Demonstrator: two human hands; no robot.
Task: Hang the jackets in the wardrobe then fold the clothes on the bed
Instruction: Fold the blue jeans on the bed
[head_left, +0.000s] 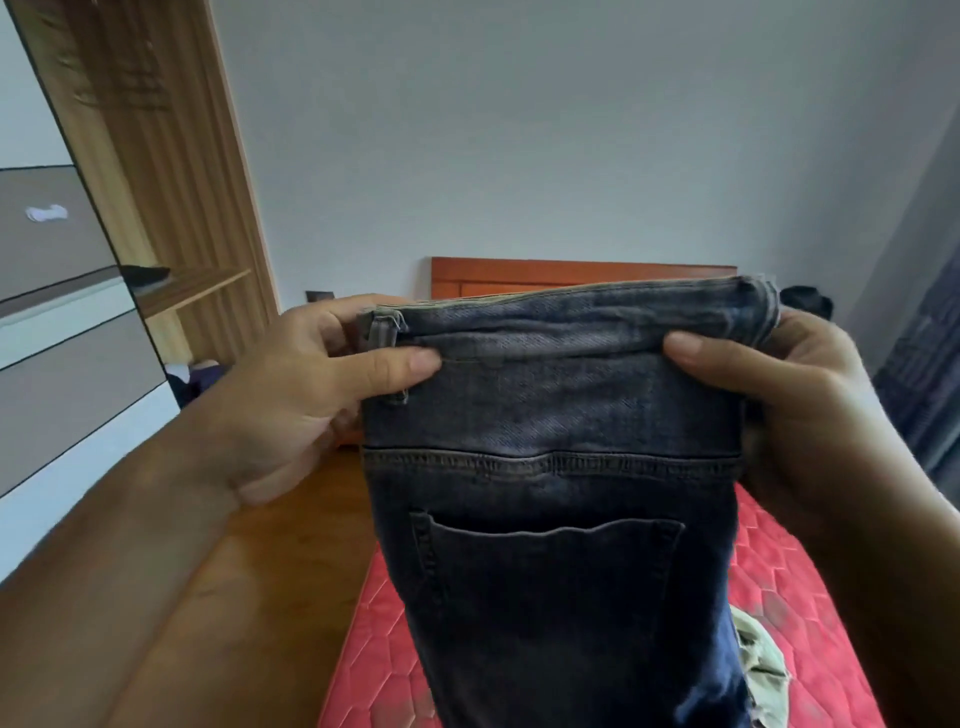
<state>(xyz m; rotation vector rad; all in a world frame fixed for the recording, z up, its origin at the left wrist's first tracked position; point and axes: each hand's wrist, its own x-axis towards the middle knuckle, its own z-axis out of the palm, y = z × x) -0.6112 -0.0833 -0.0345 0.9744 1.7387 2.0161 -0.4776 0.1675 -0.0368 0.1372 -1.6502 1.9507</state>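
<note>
Dark blue jeans (556, 519) hang upright in front of me, back pocket facing me, held by the waistband above the red mattress (374, 654). My left hand (311, 384) pinches the waistband's left end, thumb on the front near a belt loop. My right hand (789, 395) pinches the right end the same way, thumb across the band. The jeans' lower part runs out of view at the bottom. A pale green garment (758, 670) lies on the mattress behind the jeans, mostly hidden.
A wooden wardrobe (171, 171) with an open shelf stands at the left, grey drawer fronts (57, 332) beside it. The bed's red-brown headboard (519, 278) meets the grey wall. A dark item (808, 301) sits by the headboard's right end. Wooden floor (270, 561) lies left of the bed.
</note>
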